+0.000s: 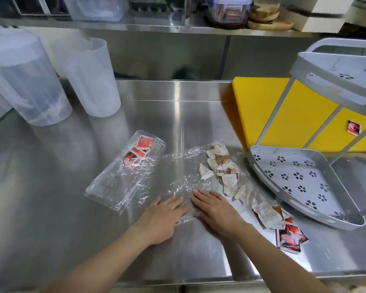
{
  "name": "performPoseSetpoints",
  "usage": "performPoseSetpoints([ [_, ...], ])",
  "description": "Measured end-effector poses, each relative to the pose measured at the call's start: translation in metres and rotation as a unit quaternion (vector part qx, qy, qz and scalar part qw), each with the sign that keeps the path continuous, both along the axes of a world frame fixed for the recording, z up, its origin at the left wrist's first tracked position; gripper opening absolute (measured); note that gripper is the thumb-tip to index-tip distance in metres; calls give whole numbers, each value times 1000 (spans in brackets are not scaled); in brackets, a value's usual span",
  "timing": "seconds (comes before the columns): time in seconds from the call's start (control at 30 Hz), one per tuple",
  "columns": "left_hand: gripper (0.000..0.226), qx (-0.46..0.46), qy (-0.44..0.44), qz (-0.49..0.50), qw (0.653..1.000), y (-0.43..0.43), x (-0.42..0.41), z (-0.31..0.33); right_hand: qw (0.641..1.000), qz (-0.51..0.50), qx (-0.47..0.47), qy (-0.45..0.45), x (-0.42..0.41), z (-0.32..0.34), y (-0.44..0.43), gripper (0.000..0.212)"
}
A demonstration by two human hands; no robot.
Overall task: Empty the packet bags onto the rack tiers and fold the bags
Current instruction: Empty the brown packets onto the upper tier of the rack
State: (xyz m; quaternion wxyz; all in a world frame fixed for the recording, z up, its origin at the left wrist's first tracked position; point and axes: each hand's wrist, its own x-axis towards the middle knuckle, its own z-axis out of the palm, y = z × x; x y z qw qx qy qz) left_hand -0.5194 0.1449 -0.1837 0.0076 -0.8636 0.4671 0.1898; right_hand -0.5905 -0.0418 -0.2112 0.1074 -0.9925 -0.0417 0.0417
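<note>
Both hands are laid flat with straight fingers, the left hand (165, 216) and the right hand (217, 212) side by side, pressed on the near edge of a clear bag (178, 172) spread on the worktop (51, 187). Pale packets (222, 170) are scattered over its right end, a second bag (114, 182) holding red packets (143, 143) is seen just left, and the grey rack (304, 182) is set at the right.

Flattened clear bag (178, 174), crinkled, lying under the left hand (165, 216) and right hand (216, 210), both pressed flat on its near edge. Pale packets (222, 172) scattered on its right end. Left of the hands, a second clear bag (123, 172) holding red packets (143, 144). Right of them, loose red packets (290, 235) and the grey perforated rack (304, 182).
</note>
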Motion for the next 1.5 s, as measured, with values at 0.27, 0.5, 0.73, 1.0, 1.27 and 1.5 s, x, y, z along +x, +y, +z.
performPoseSetpoints([
  [0.27,44,-59,-18,98,993,-17,29,76,968,-97,220,71,33,65,-12,29],
  [0.5,56,-108,-254,-29,961,-51,49,166,938,-117,324,45,62,159,-27,29],
  [0.73,20,-126,-350,-49,927,-72,78,215,938,-104,328,-35,63,208,-36,26],
  [1.0,14,-149,-347,-25,926,-66,109,270,940,-179,272,-105,49,179,-61,8],
  [1.27,38,-101,-374,-16,922,-51,108,254,909,-190,278,-245,56,192,-65,20],
  [1.5,56,-155,-412,-46,897,-44,102,224,865,-207,384,-249,50,206,-70,9],
])
